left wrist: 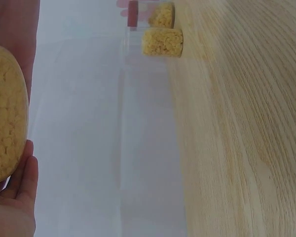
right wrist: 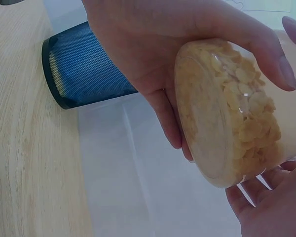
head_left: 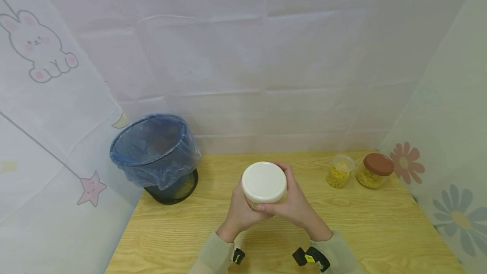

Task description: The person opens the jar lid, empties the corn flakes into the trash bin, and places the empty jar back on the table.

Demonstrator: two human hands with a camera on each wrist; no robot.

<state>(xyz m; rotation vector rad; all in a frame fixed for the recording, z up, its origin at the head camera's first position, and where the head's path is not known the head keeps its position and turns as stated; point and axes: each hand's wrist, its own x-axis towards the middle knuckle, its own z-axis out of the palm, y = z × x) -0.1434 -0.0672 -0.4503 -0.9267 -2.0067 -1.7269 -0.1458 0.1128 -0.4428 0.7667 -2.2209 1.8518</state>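
Between both hands [head_left: 240,211] [head_left: 296,207], clear jar [right wrist: 227,116], white lid [head_left: 264,182], yellow flakes [right wrist: 254,129].

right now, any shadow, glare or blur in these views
Head: a soft, faint shadow on the table, near side of the held jar; left wrist: the jar's flakes look slightly soft; right wrist: small bright glints on the jar's clear side.

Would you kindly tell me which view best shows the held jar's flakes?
The right wrist view: flakes show through the side and base of the jar. The left wrist view shows them partly, cut off at the edge; the head view barely shows them below the white lid.
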